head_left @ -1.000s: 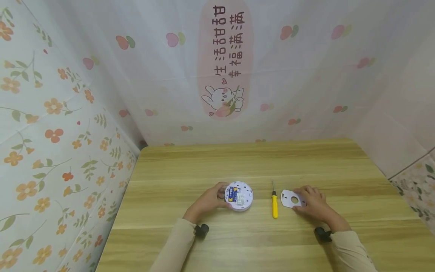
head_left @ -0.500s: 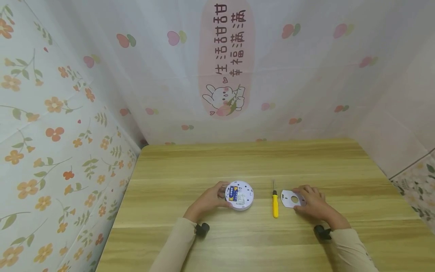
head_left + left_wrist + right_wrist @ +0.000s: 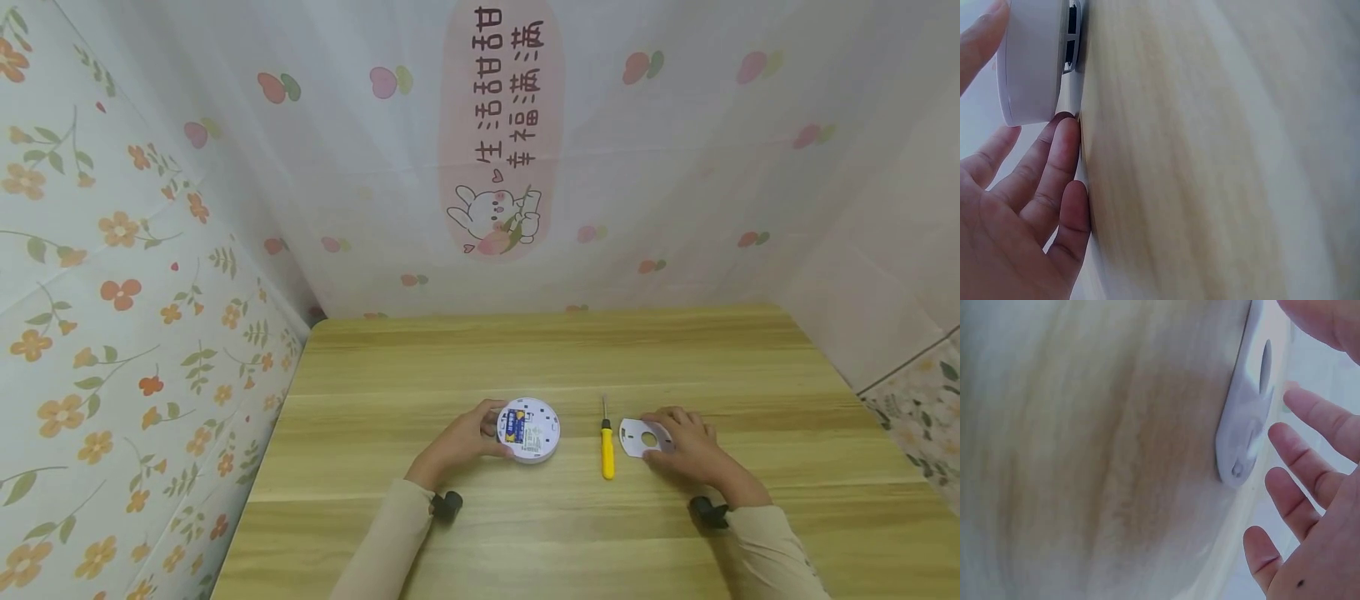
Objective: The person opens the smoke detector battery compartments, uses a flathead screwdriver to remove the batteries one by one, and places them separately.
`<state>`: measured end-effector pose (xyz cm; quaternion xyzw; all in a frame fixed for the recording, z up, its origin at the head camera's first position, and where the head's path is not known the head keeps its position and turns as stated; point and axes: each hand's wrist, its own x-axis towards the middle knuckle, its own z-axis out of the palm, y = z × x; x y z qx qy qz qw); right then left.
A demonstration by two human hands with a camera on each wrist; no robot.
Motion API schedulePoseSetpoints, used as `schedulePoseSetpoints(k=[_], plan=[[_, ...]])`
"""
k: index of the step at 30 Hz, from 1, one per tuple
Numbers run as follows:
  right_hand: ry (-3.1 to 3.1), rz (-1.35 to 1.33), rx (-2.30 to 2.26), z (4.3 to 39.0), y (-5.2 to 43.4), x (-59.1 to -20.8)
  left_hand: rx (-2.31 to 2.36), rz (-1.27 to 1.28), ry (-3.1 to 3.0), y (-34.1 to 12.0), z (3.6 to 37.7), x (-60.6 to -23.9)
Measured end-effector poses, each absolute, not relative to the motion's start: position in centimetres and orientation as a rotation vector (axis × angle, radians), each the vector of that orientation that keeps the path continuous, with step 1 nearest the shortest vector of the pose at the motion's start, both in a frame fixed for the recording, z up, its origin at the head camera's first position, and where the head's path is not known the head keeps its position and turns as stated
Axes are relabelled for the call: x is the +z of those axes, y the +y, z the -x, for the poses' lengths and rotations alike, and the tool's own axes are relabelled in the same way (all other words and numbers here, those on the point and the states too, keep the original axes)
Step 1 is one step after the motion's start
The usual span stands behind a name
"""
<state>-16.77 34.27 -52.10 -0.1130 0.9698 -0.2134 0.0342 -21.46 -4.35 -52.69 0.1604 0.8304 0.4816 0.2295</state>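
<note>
A round white smoke detector (image 3: pixel 536 433), its back facing up with a blue-and-yellow battery and a printed label, sits on the wooden table. My left hand (image 3: pixel 465 440) grips its left side between thumb and fingers; in the left wrist view, the lower fingers (image 3: pixel 1063 156) reach down to the tabletop beside the detector's white side wall (image 3: pixel 1032 62). To the right, a white mounting plate (image 3: pixel 633 435) with a round central hole lies flat. My right hand (image 3: pixel 686 446) holds the plate's right end, thumb at the near edge and fingers at the far edge.
Between the two white parts lies a screwdriver (image 3: pixel 607 450) with a yellow handle, its tip pointing away. The wooden table (image 3: pixel 420 358) ends at a printed curtain (image 3: pixel 360 208) behind, with a floral cloth (image 3: pixel 150 333) along the left.
My right hand and the mounting plate have shifted very slightly left. The left hand, smoke detector and screwdriver stay in place; the head view has tilted slightly.
</note>
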Motion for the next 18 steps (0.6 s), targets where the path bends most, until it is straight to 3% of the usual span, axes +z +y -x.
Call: schedulePoseSetpoints(k=[18], plan=[[3.099, 0.443, -0.726, 17.2, 31.5, -51.7, 1.436, -0.445, 2.216, -4.7, 21.3, -53.0]])
